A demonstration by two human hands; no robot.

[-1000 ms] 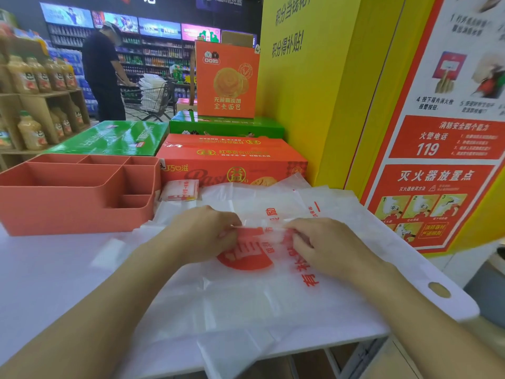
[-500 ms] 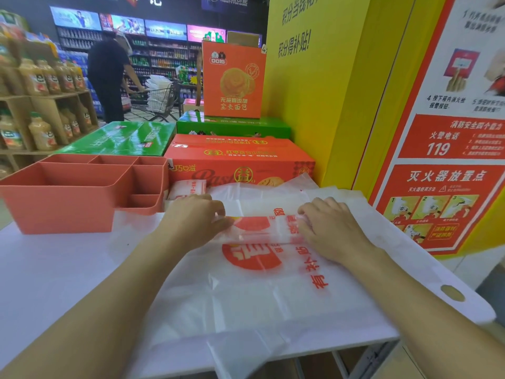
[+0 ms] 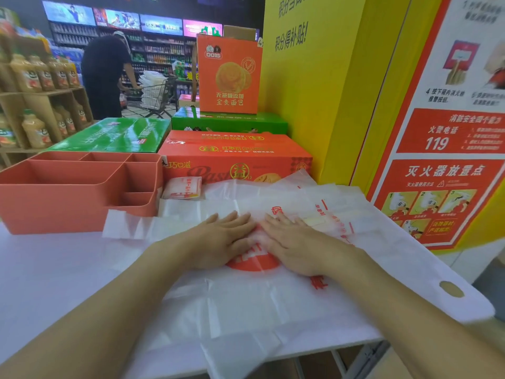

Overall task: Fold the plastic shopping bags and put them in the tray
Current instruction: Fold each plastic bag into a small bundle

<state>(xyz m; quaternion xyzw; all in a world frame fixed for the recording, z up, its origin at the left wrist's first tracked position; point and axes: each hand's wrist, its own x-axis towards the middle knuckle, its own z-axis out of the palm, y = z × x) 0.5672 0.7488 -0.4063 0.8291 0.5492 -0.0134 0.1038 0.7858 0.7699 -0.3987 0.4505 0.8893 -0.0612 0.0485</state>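
Two bare hands lie side by side, fingers straight and flat: the left hand point(image 3: 221, 237) and right hand point(image 3: 296, 243) press a thin white plastic shopping bag with red print point(image 3: 246, 310) spread on a white tabletop point(image 3: 54, 269). A coral-red divided plastic tray point(image 3: 54, 212) sits at ten o'clock, a small folded bag packet point(image 3: 182, 188) just beside it. The likely risk is that the slick film springs open once the palms lift, or that the edge overhanging at six o'clock slides off. Beyond are stacked cartons point(image 3: 235, 157), a yellow wall point(image 3: 314, 91) at one o'clock and supermarket shelves point(image 3: 41, 99)

Head view: looks forward and down from the person's head.
Nearness: close over the white worktop point(image 3: 49, 272); shop aisle behind.
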